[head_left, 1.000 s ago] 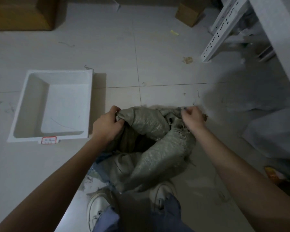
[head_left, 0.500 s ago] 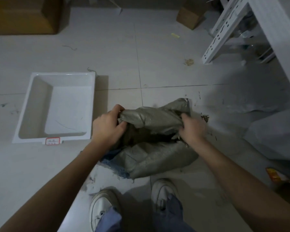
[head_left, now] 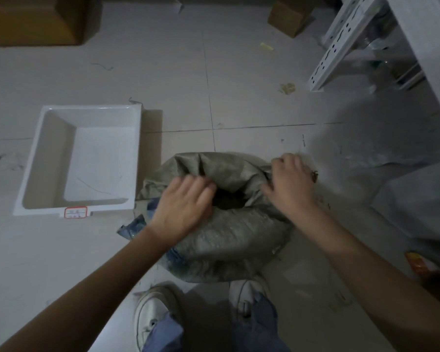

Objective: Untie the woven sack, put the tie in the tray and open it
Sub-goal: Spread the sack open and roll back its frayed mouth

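Observation:
The grey-green woven sack [head_left: 226, 240] stands on the tiled floor in front of my feet, its mouth pulled apart around a dark opening [head_left: 229, 201]. My left hand [head_left: 186, 209] lies over the left rim with its fingertips hooked into the opening; it is blurred. Gripping the right rim is my right hand [head_left: 290, 186], thumb on the near fold. The white tray [head_left: 87, 109] sits on the floor to the left of the sack. A thin tie [head_left: 94, 187] lies on its bottom.
My white shoes [head_left: 153, 318] touch the sack's near side. A large cardboard box [head_left: 36, 19] and a small one [head_left: 288, 17] stand at the back. A white perforated shelf frame [head_left: 341, 44] rises at the right, with a pale bag [head_left: 417, 201] beneath it.
The sack's mouth has been spread wider and its far flap pushed down, so a dark hole shows. My left hand has slid right onto the rim and my right hand has moved back to the right.

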`<action>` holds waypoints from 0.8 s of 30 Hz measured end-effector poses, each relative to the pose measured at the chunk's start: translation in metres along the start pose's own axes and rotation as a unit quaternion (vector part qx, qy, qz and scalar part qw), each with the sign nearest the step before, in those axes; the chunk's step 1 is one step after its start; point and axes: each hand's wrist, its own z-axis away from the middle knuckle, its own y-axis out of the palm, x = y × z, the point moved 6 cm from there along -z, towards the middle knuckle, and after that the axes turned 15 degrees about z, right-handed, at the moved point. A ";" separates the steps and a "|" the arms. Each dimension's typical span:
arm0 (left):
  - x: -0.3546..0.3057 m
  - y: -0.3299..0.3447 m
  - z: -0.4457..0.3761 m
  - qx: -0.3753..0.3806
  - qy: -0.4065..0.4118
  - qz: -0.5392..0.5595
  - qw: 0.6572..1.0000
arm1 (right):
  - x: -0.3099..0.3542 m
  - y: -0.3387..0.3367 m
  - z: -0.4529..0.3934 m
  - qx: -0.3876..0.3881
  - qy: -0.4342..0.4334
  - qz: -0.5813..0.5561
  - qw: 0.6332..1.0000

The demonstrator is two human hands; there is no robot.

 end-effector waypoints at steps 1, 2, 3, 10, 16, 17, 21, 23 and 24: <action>-0.007 0.014 0.004 0.046 0.003 0.013 0.999 | 0.021 -0.016 0.009 -0.096 -0.074 0.006 0.993; -0.007 0.031 0.009 0.121 -0.050 0.038 0.991 | 0.046 -0.023 0.020 -0.153 -0.180 0.000 0.972; -0.004 0.048 0.017 0.200 -0.135 0.078 0.967 | 0.068 -0.022 0.030 -0.171 -0.282 0.002 0.944; -0.036 0.088 0.042 0.437 -0.098 0.107 0.888 | 0.104 0.042 0.003 0.153 -0.348 -0.022 0.925; -0.049 0.105 0.067 0.580 -0.305 0.285 0.699 | 0.095 0.086 -0.001 0.304 -0.211 0.151 0.917; -0.047 0.108 0.068 0.589 -0.341 0.289 0.673 | 0.086 0.086 -0.009 0.308 -0.139 0.130 0.932; -0.045 0.114 0.075 0.684 -0.274 0.209 0.643 | 0.038 0.068 -0.040 0.254 0.033 0.036 0.966; -0.043 0.119 0.082 0.726 -0.216 0.180 0.628 | 0.012 0.054 -0.058 0.263 0.014 0.037 0.964; -0.038 0.120 0.082 0.732 -0.186 0.152 0.638 | 0.000 0.047 -0.068 0.264 0.013 0.016 0.964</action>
